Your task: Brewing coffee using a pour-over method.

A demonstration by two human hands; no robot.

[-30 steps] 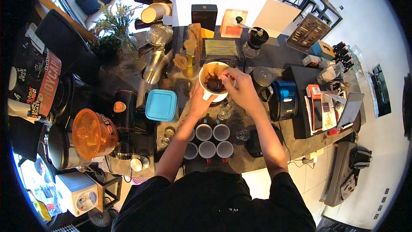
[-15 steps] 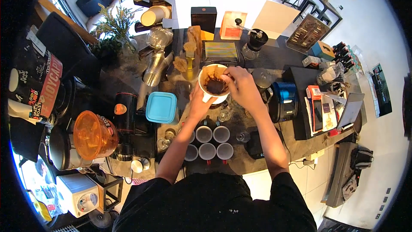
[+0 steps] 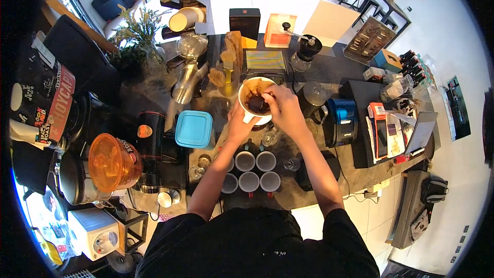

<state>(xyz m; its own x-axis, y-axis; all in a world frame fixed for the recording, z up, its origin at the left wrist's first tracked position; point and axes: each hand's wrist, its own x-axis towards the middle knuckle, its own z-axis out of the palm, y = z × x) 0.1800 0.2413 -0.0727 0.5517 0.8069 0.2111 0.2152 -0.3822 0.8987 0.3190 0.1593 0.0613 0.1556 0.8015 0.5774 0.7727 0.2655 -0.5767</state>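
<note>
Left hand (image 3: 238,122) grasps the white dripper (image 3: 249,118) at its near-left side, forearm angled forward and inward. Right hand (image 3: 284,107) arches over the right rim, fingers bent into the brown filter (image 3: 251,84); any pinch cannot be determined. Dripper position: beyond the mugs (image 3: 249,181).

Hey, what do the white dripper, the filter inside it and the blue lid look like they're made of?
Dripper: probably glazed ceramic, going by its smooth, bright white surface, though hard plastic could look the same.
Filter: likely paper, matte and tan, with a thin edge and dark stains.
Blue lid: seemingly plastic, from its even colour, rounded corners and raised border.
</note>
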